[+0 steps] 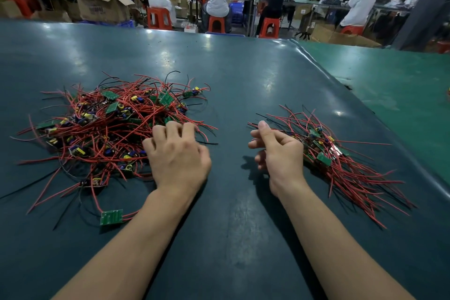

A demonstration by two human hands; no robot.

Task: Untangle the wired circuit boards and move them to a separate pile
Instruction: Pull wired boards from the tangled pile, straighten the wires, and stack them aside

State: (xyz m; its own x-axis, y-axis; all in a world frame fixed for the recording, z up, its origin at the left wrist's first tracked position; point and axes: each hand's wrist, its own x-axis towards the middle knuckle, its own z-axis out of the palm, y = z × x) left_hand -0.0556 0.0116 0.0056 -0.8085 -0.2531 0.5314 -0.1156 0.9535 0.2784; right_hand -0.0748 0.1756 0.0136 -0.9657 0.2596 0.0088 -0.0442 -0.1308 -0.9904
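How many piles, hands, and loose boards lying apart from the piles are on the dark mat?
Piles of wired boards: 2, tangled pile and sorted pile
Hands: 2, left hand and right hand
Loose boards: 1, green board
Total: 5

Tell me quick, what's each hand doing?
Left hand: fingers curled into the tangled pile, gripping wires.
Right hand: loosely curled, holding nothing, beside the sorted pile.

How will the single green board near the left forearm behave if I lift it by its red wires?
The green board would probably dangle and swing, since its red wires look thin and bendy. It seems small, likely light. The wires run toward the tangled pile, so they may snag.
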